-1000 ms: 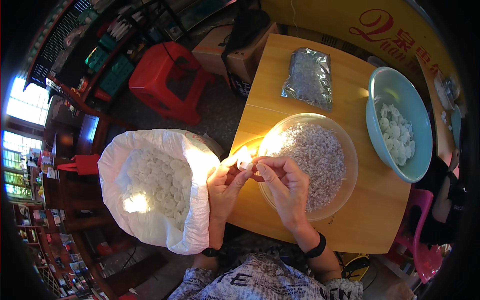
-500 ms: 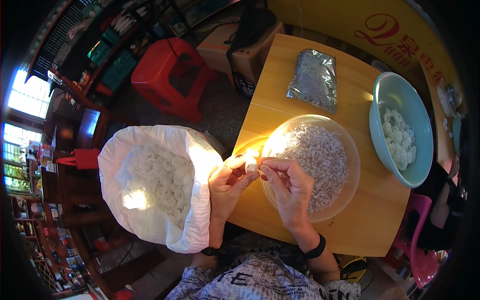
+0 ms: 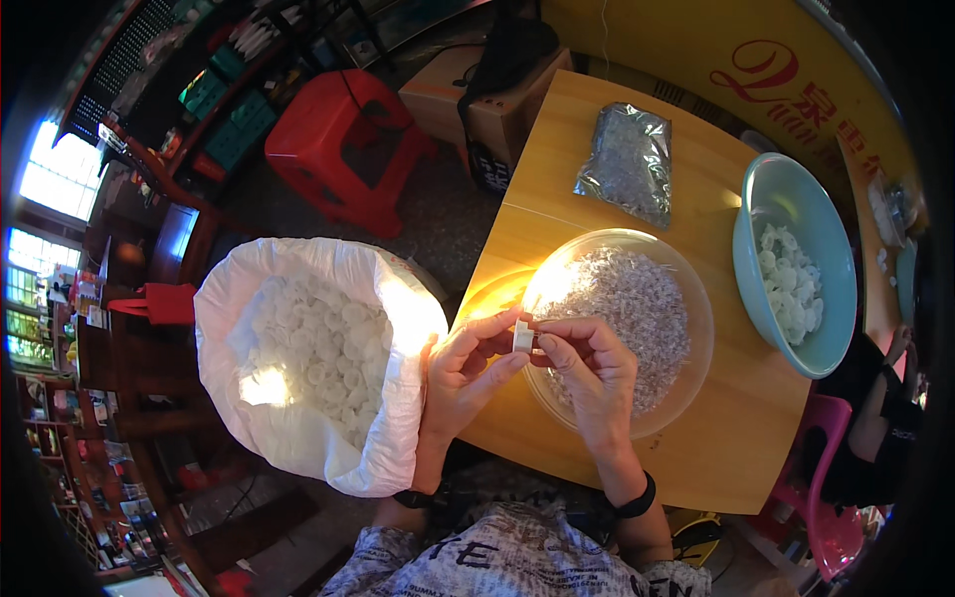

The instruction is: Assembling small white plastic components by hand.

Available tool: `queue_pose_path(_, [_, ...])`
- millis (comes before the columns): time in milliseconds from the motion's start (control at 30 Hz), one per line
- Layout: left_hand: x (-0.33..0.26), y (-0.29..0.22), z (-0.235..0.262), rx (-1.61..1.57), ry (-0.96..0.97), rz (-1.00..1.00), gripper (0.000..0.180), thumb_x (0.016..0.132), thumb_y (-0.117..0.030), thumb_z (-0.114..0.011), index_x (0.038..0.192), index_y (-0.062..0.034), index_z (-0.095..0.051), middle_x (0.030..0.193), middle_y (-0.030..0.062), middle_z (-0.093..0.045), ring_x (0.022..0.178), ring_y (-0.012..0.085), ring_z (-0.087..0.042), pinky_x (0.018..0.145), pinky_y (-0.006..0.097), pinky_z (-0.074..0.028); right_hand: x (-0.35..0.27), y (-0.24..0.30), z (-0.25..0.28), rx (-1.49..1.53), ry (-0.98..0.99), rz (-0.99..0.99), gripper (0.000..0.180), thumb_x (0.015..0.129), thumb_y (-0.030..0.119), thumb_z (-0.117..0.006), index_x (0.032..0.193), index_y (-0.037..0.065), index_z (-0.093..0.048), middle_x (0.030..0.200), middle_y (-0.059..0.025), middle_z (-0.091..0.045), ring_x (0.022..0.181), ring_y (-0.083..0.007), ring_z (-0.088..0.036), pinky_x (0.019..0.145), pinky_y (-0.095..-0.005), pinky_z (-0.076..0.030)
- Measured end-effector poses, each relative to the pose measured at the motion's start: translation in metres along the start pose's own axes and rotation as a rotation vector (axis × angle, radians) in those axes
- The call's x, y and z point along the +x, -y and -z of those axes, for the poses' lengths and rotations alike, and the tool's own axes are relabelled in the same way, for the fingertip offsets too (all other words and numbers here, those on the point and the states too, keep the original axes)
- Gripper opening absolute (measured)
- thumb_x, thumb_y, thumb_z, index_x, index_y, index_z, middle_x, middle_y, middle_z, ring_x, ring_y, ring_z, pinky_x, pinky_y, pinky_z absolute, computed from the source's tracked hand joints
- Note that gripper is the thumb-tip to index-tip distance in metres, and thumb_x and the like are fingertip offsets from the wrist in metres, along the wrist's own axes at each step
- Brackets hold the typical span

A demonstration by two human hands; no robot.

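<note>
Both of my hands meet over the near left rim of a round tub (image 3: pixel 696 383) full of small clear pieces (image 3: pixel 627 313). My left hand (image 3: pixel 465 373) pinches a small white plastic cap (image 3: pixel 522 336) between thumb and fingers. From the other side my right hand (image 3: pixel 592 373) has its thumb and fingertips pressed together at the cap; whatever small piece they grip is too small to make out. Left of my left hand stands a white woven sack (image 3: pixel 383 438), its mouth rolled back, full of whitish translucent caps (image 3: pixel 323 348).
On the wooden table (image 3: pixel 731 438) lies a shiny clear bag (image 3: pixel 625 164) of small pieces. A light blue basin (image 3: pixel 844 289) holds more white caps (image 3: pixel 791 284). Beyond the sack are a red stool (image 3: pixel 338 149) and a cardboard box (image 3: pixel 497 104). Another person's arm (image 3: pixel 870 418) shows at the far right.
My hands have shifted slightly right and nearer to me. The white cap has turned between my fingers and has left the bright patch of light.
</note>
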State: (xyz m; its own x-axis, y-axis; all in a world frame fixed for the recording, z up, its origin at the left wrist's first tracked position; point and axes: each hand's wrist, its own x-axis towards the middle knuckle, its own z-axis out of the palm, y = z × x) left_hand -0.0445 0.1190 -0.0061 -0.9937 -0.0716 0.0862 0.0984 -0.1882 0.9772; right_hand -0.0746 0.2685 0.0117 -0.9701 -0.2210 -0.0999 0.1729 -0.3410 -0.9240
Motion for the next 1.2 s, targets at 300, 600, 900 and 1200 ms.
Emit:
queue_pose_path(300, [0.0, 0.001, -0.002, 0.058, 0.037, -0.106, 0.039, 0.078, 0.004, -0.068, 0.116, 0.0004, -0.058, 0.116, 0.0099, -0.056, 0.094, 0.0141, -0.06, 0.083, 0.026, -0.052, -0.004, 0.001, 0.007, 0.14, -0.016, -0.076, 0.009, 0.087, 0.004, -0.061, 0.094, -0.002, -0.062, 0.096, -0.0108, -0.065, 0.086, -0.0147, -0.063, 0.076, -0.0279, -0.056])
queue_pose_path(600, [-0.002, 0.001, -0.01, 0.149, 0.094, -0.152, 0.037, 0.076, 0.004, -0.07, 0.112, -0.0004, -0.061, 0.115, 0.0101, -0.056, 0.092, 0.0142, -0.06, 0.08, 0.025, -0.052, -0.009, 0.003, 0.017, 0.132, 0.009, -0.071, 0.009, 0.086, 0.003, -0.062, 0.094, -0.002, -0.063, 0.096, -0.011, -0.065, 0.085, -0.0145, -0.063, 0.076, -0.0273, -0.056])
queue_pose_path(900, [-0.008, 0.0, -0.025, 0.108, 0.072, -0.13, 0.039, 0.074, 0.006, -0.071, 0.111, 0.0, -0.062, 0.114, 0.0103, -0.057, 0.091, 0.0138, -0.061, 0.079, 0.025, -0.053, -0.021, 0.012, 0.03, 0.12, 0.026, -0.093, 0.012, 0.087, 0.003, -0.06, 0.097, -0.003, -0.062, 0.098, -0.011, -0.065, 0.088, -0.0149, -0.063, 0.079, -0.0279, -0.055])
queue_pose_path(1200, [-0.009, -0.001, -0.038, 0.099, 0.154, -0.189, 0.038, 0.074, 0.006, -0.071, 0.11, -0.0005, -0.062, 0.113, 0.0113, -0.058, 0.089, 0.0147, -0.062, 0.076, 0.024, -0.053, -0.035, 0.017, 0.043, 0.085, 0.018, 0.014, 0.012, 0.089, 0.003, -0.058, 0.099, -0.003, -0.06, 0.101, -0.011, -0.064, 0.09, -0.0145, -0.063, 0.079, -0.0278, -0.055])
